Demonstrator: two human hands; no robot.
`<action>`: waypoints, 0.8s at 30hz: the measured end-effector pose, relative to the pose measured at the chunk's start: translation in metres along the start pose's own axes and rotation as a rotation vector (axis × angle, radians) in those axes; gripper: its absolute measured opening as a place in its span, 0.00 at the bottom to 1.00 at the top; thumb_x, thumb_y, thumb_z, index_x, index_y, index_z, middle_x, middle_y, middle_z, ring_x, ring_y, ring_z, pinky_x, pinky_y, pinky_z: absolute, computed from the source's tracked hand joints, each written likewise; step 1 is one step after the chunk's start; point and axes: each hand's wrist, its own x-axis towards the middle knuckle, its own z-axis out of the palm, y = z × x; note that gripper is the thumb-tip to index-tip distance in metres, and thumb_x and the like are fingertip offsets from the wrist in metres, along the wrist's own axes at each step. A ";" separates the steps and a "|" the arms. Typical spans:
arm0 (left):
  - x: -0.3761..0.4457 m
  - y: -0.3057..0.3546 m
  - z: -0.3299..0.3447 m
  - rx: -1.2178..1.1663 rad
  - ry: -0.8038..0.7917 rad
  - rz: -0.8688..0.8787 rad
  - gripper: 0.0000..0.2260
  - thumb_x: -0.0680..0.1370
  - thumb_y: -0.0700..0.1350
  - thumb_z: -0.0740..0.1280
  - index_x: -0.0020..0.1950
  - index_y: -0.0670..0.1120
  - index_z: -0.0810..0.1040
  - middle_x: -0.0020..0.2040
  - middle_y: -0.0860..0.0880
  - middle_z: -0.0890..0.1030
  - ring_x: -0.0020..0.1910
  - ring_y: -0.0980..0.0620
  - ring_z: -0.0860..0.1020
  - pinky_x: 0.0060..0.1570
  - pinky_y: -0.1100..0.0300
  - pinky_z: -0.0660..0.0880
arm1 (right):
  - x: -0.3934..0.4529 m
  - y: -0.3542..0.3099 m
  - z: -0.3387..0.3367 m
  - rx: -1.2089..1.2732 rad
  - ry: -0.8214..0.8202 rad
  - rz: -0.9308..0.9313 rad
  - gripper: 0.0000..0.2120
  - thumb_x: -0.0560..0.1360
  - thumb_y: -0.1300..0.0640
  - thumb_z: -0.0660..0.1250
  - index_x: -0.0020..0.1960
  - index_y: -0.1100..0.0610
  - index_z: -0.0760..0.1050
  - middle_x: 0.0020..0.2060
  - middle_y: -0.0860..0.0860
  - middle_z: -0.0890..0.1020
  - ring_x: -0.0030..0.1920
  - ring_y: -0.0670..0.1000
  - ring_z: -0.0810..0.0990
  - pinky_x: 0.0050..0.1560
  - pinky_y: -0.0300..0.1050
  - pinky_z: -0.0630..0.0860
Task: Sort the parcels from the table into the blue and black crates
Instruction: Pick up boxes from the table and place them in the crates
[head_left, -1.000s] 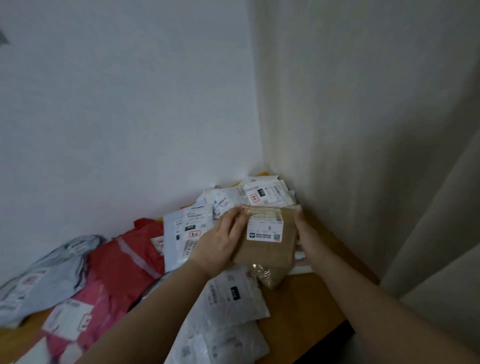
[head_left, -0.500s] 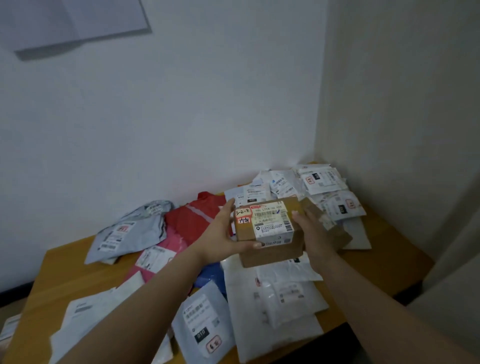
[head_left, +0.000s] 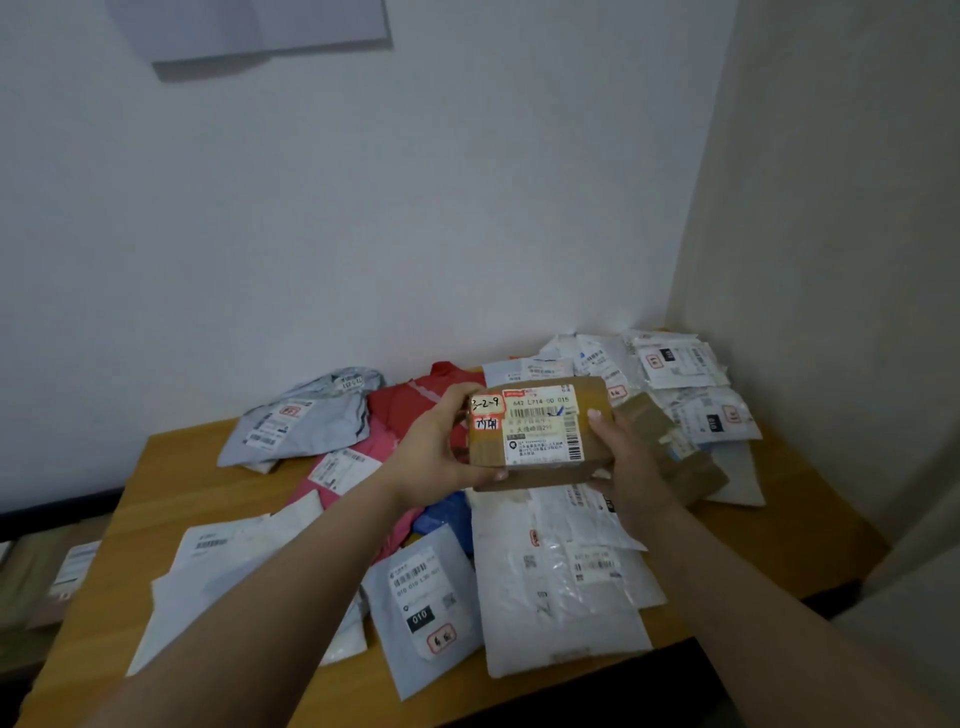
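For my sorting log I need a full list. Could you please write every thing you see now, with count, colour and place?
small brown cardboard box: one, white label, held above the table
grey plastic mailer bag: one, far left
red plastic mailer bag: one, behind the box
white and grey plastic mailers: many, centre and far right corner
wooden table: one, yellow-brown, against white walls
left hand: grips the box's left side
right hand: holds its right side

You're looking at a dim, bluish, soft picture with wide-angle bending at the edges and faint shadows.
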 end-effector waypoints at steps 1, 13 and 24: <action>0.000 0.002 0.001 0.012 0.006 0.008 0.35 0.65 0.40 0.81 0.67 0.46 0.67 0.60 0.53 0.77 0.61 0.58 0.75 0.60 0.59 0.75 | -0.001 0.001 -0.002 0.012 0.002 0.000 0.13 0.79 0.48 0.61 0.62 0.48 0.75 0.50 0.47 0.85 0.50 0.48 0.84 0.42 0.44 0.79; -0.002 0.028 0.052 0.005 -0.016 -0.074 0.35 0.65 0.51 0.80 0.67 0.50 0.67 0.62 0.54 0.77 0.62 0.59 0.75 0.59 0.57 0.76 | 0.009 0.004 -0.048 0.057 0.109 -0.003 0.14 0.78 0.46 0.64 0.62 0.48 0.74 0.48 0.49 0.85 0.49 0.52 0.85 0.49 0.53 0.81; 0.006 0.064 0.073 -0.304 0.021 -0.503 0.23 0.70 0.70 0.58 0.60 0.61 0.74 0.59 0.55 0.80 0.61 0.52 0.75 0.59 0.46 0.74 | 0.023 0.001 -0.063 0.209 0.090 0.012 0.17 0.75 0.43 0.68 0.60 0.50 0.77 0.47 0.50 0.86 0.47 0.52 0.85 0.43 0.52 0.81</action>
